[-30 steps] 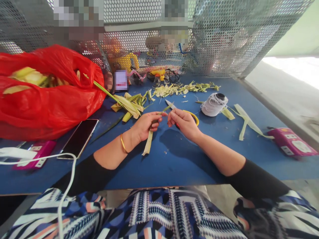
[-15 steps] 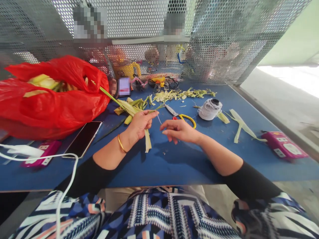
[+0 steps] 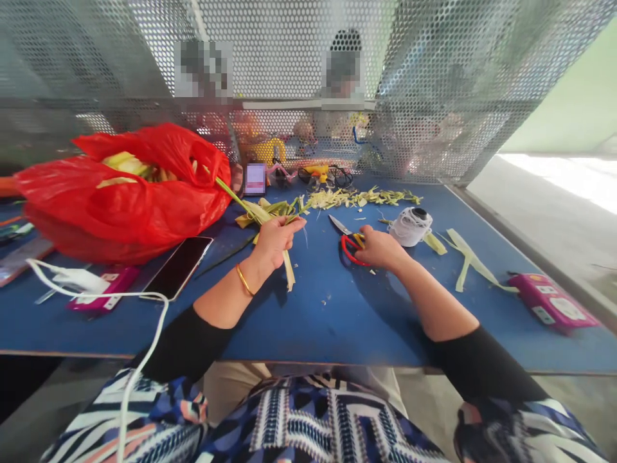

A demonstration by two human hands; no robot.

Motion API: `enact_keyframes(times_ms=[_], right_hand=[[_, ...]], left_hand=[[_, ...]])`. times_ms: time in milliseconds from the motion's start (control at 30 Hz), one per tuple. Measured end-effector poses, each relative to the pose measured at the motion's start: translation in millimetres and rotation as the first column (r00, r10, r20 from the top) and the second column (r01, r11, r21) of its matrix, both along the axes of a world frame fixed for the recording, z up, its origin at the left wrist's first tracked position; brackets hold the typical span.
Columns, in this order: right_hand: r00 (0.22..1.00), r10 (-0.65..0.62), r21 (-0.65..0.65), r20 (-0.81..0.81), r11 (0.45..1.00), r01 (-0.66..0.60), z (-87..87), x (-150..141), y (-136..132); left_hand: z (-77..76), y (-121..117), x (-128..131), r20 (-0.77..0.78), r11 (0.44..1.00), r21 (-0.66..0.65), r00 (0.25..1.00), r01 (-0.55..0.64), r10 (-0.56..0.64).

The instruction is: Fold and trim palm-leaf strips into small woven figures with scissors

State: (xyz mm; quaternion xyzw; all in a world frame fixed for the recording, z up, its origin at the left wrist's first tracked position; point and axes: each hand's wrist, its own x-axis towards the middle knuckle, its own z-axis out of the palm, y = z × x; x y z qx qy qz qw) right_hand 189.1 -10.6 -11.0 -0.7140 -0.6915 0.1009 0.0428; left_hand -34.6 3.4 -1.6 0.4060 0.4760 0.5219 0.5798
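Observation:
My left hand point(image 3: 274, 241) is closed in a pinch on pale green husk strips point(image 3: 254, 211), one end hanging below the fingers and a long green stem reaching toward the red bag. A fine white thread point(image 3: 306, 233) trails from the fingertips. To the right, my right hand point(image 3: 382, 247) is closed on the handles of a pair of scissors point(image 3: 351, 242), one loop red and one yellow. The blades point to the far left, low over the table. A spool of white thread point(image 3: 409, 226) stands just beyond that hand.
A red plastic bag point(image 3: 130, 225) of husks fills the left. Near it lie a dark phone point(image 3: 179, 267), a white cable point(image 3: 144, 360) and a magenta box point(image 3: 103, 289). Husk scraps point(image 3: 361, 197) line the back below a perforated metal screen point(image 3: 289, 58). Another magenta box point(image 3: 552, 299) sits right.
My right hand has moved from beside the left fingertips to the scissors and taken hold of their handles. The left hand keeps its pinch. The view has shifted slightly.

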Motion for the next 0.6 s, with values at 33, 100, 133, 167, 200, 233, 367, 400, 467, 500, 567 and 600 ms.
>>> enact_keyframes(times_ms=[33,100,133,167,200,233,367,400,467,500,567,600], right_hand=[[0.986,-0.040,-0.005,-0.162,0.999,0.039,0.8,3.9,1.5],[0.824,-0.121,-0.065,-0.554,0.993,0.102,3.0,10.3,3.4],[0.686,-0.138,-0.094,-0.714,0.990,0.102,3.9,11.8,3.6],[0.538,-0.133,-0.111,-0.833,0.991,0.072,4.6,11.9,3.2],[0.399,-0.115,-0.120,-0.910,0.993,0.014,5.0,10.7,2.1],[0.282,-0.101,-0.125,-0.954,0.990,-0.068,5.1,8.2,0.4],[0.045,-0.160,-0.164,-0.986,0.894,-0.418,5.4,-5.7,-9.5],[0.019,-0.182,-0.170,-0.983,0.868,-0.466,6.1,-8.9,-12.1],[-0.020,-0.221,-0.176,-0.975,0.824,-0.539,8.5,-14.3,-17.2],[-0.033,-0.244,-0.183,-0.969,0.802,-0.568,9.8,-16.7,-19.8],[-0.062,-0.291,-0.193,-0.955,0.767,-0.612,11.5,-21.4,-24.9],[-0.084,-0.312,-0.194,-0.946,0.757,-0.624,11.4,-23.7,-27.4]], left_hand=[[-0.5,1.3,-1.8,0.001,1.000,0.000,1.000,-0.013,0.013],[-1.2,4.2,-5.1,0.002,0.999,0.006,0.999,-0.046,0.046],[-1.6,5.7,-6.3,0.002,0.998,0.011,0.998,-0.060,0.060],[-1.9,7.0,-7.3,-0.001,0.997,0.014,0.998,-0.071,0.071],[-2.2,8.3,-8.0,-0.007,0.997,0.017,0.997,-0.080,0.080],[-2.6,9.4,-8.4,-0.016,0.996,0.017,0.996,-0.089,0.089],[-4.7,12.7,-8.9,-0.061,0.990,0.050,0.989,-0.132,0.135],[-5.6,13.3,-9.1,-0.069,0.988,0.063,0.987,-0.139,0.144],[-7.5,14.3,-9.5,-0.079,0.985,0.083,0.985,-0.150,0.156],[-8.6,14.7,-9.7,-0.083,0.984,0.091,0.984,-0.153,0.160],[-10.5,14.9,-10.0,-0.093,0.980,0.117,0.981,-0.161,0.172],[-11.4,14.9,-10.1,-0.100,0.977,0.133,0.979,-0.166,0.180]])
